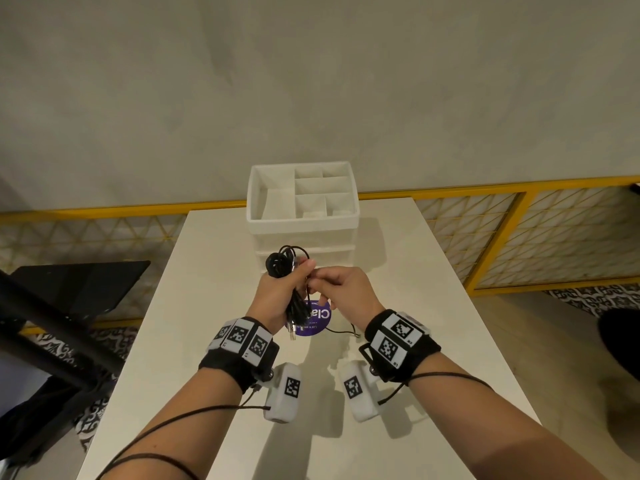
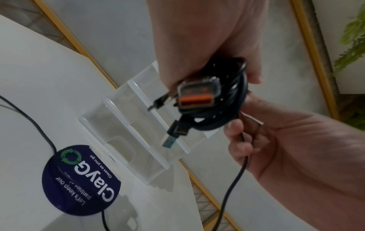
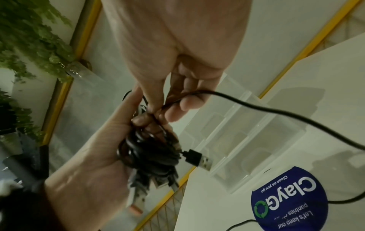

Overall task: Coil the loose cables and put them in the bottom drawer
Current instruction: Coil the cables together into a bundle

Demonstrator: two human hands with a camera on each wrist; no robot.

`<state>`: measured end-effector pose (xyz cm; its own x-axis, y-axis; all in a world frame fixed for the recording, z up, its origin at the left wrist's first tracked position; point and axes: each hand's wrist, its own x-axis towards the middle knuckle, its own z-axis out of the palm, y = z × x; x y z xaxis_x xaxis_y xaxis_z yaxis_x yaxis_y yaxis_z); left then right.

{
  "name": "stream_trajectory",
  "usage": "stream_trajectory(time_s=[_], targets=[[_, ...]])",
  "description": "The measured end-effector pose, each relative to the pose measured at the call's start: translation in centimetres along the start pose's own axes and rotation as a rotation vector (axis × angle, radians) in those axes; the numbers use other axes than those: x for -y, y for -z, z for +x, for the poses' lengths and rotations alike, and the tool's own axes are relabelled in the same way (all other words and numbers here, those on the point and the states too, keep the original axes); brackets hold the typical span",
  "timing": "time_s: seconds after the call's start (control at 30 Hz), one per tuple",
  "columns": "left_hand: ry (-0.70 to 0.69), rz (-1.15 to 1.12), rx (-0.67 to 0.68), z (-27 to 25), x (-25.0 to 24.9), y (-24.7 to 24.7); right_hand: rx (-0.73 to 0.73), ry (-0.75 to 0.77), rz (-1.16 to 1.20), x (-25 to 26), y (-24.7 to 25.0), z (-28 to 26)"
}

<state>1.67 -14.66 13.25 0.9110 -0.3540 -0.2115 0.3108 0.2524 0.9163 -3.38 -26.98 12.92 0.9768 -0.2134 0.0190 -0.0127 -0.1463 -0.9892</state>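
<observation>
My left hand (image 1: 300, 272) grips a coiled bundle of black cables (image 1: 281, 264) above the white table (image 1: 214, 306), with USB plugs (image 2: 197, 96) sticking out below the fist. To its right, my right hand (image 1: 318, 285) pinches one black strand (image 3: 276, 112) beside the bundle. That strand trails down to the table as a loose tail (image 1: 343, 330). Behind the hands stands the white drawer unit (image 1: 303, 223), its drawers shut as far as they show. The lowest drawer front is hidden by my hands in the head view.
A round purple sticker (image 1: 317, 322) lies on the table under the hands, and the loose cable crosses it. The unit's top is an open tray with dividers (image 1: 311, 188). A yellow railing (image 1: 519, 192) runs behind the table. Dark furniture (image 1: 79, 289) stands at the left.
</observation>
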Motion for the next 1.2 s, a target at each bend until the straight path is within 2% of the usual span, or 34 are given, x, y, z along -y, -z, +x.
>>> stream_trajectory(time_s=[0.17, 0.37, 0.57, 0.7, 0.97, 1.03, 1.13, 1.2], targets=[[-0.048, -0.003, -0.104, 0.4, 0.2, -0.1, -0.065, 0.048, 0.009, -0.1, -1.3, -0.1], [-0.058, -0.049, -0.214, 0.2, -0.5, -0.1, -0.011, 0.053, -0.064, 0.4, -1.8, 0.1], [-0.123, 0.162, -0.278, 0.2, -0.6, 0.3, 0.019, 0.083, -0.078, 0.1, -1.8, 0.3], [-0.146, 0.236, -0.256, 0.3, -1.3, 1.0, 0.01, 0.065, -0.05, -0.1, -0.8, 0.4], [-0.116, 0.255, -0.27, 0.7, -3.1, 2.8, 0.075, -0.114, -0.081, -1.5, 2.6, 0.1], [-0.11, 0.261, -0.246, 0.4, -2.8, 2.3, 0.072, -0.121, -0.018, -1.0, 2.1, -0.1], [-0.129, 0.412, -0.199, -0.1, -1.4, 1.5, 0.038, -0.1, 0.009, -0.1, 1.1, 0.1], [-0.102, 0.38, -0.123, -0.6, -0.8, 1.0, -0.002, -0.079, -0.007, 0.4, 0.9, 0.4]])
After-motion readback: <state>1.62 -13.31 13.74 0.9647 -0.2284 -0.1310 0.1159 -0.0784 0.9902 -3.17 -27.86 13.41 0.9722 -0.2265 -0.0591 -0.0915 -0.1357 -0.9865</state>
